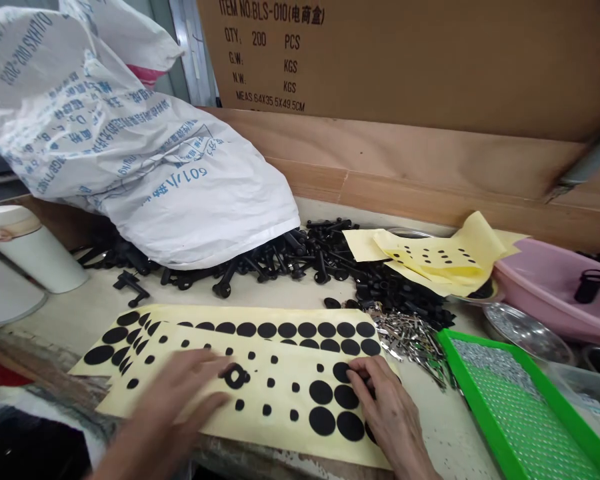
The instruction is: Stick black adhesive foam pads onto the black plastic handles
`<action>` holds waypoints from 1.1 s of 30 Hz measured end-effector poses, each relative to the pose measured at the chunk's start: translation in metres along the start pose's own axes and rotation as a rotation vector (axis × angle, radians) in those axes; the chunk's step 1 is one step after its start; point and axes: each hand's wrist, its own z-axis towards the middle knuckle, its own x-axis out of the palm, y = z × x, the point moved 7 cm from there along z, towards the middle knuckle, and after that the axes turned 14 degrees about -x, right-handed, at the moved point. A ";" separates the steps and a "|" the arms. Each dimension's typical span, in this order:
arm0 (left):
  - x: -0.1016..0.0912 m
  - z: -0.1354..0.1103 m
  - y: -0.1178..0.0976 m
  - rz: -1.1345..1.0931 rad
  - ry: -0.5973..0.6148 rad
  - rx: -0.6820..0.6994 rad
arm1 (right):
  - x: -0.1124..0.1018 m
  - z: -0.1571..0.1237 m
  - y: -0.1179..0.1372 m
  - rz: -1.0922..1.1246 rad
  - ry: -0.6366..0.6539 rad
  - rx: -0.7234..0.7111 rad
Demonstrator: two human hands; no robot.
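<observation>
On the bench lies a yellow backing sheet (210, 417) with black round stickers (322, 421) at its right end and small black dots over the rest. My right hand (387, 407) is closed, thumb and fingers pinched at the edge of a black round sticker (342, 372) in the top row. My left hand (173, 393) is blurred over the sheet's left half, its thumb and fingers apart. Just beyond its fingertips, a small black ring-shaped plastic part (236, 376) rests on the sheet. More sticker sheets (260, 315) lie underneath.
A white woven sack (195, 200) spills black plastic parts (280, 257) along the back. Small metal pieces (410, 340) lie right of the sheets. A green tray (520, 407), a metal bowl (527, 333) and a pink basin (550, 287) stand at right. Behind is a cardboard box (405, 60).
</observation>
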 end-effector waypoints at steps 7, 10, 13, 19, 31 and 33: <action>0.167 0.008 -0.114 0.386 0.298 0.507 | 0.001 -0.007 -0.006 0.143 -0.126 -0.024; 0.171 0.004 -0.111 0.437 0.255 0.534 | 0.005 -0.008 -0.007 0.150 -0.103 -0.009; 0.166 -0.001 -0.106 0.438 0.216 0.539 | 0.007 -0.006 -0.009 0.205 -0.026 0.048; 0.159 -0.003 -0.105 0.331 0.215 0.516 | 0.000 0.001 0.003 0.409 0.032 -0.035; 0.134 0.028 -0.091 -0.504 0.450 -0.231 | 0.000 -0.010 -0.007 0.694 -0.037 0.124; 0.134 0.031 -0.088 -0.590 0.502 -0.352 | 0.005 -0.013 -0.017 0.711 -0.145 0.243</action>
